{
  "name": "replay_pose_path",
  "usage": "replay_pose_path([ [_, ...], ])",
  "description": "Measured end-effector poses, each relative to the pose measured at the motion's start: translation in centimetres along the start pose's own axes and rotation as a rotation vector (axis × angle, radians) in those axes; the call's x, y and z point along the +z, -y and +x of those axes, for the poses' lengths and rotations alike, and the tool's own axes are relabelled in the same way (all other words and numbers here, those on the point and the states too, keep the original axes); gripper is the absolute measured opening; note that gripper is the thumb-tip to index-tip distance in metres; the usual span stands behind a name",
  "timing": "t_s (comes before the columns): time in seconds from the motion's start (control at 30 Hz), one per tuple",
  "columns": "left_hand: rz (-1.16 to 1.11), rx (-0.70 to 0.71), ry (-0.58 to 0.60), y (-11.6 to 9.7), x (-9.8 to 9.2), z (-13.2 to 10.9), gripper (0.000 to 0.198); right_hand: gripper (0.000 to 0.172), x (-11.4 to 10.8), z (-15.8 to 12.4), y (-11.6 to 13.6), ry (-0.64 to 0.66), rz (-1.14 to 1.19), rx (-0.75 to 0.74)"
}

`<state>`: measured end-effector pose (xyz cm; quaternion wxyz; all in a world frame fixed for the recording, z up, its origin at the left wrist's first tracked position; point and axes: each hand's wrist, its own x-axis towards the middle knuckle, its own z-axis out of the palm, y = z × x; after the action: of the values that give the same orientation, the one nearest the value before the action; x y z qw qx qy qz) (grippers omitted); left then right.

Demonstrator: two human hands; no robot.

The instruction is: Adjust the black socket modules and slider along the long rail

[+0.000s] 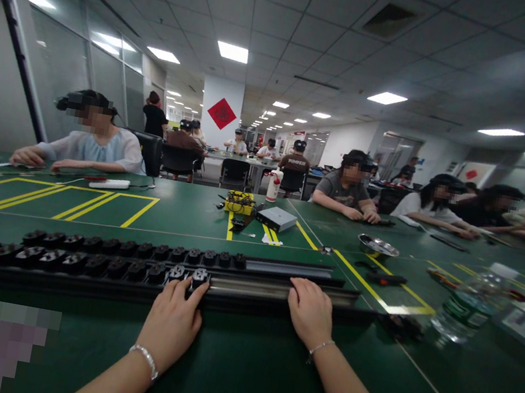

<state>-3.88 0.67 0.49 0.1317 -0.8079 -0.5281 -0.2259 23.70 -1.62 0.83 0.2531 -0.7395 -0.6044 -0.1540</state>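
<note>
Black with a silver top, the round piece (200,274) in the long, straight black rail (251,288) touches your left hand (173,316) at the fingertips; your right hand (310,312) rests on the rail; whether either grips, I cannot tell.

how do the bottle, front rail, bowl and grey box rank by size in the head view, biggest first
1. Front rail, by far the longest
2. Bottle, though it stands nearer the camera than the last two
3. Bowl and grey box: they look alike in size, so not ranked
</note>
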Motion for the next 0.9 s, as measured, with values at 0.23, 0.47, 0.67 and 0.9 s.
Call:
replay_pose_path([
  [0.23, -0.026, 0.015, -0.011, 0.21, 0.0, 0.04, 0.043, 0.036, -0.04, -0.03, -0.2, 0.024, -0.024, -0.034],
  [0.47, -0.035, 0.009, 0.002, 0.25, 0.0, 0.07, 0.044, 0.037, -0.18, -0.02, -0.1, 0.031, -0.024, -0.026],
  [0.67, -0.053, 0.0, 0.004, 0.34, 0.06, 0.1, 0.043, 0.036, -0.1, -0.05, -0.11, 0.019, -0.026, -0.023],
  [0.9, -0.056, -0.005, -0.008, 0.37, 0.03, 0.15, 0.042, 0.036, -0.06, -0.03, -0.14, 0.013, -0.01, -0.024],
])
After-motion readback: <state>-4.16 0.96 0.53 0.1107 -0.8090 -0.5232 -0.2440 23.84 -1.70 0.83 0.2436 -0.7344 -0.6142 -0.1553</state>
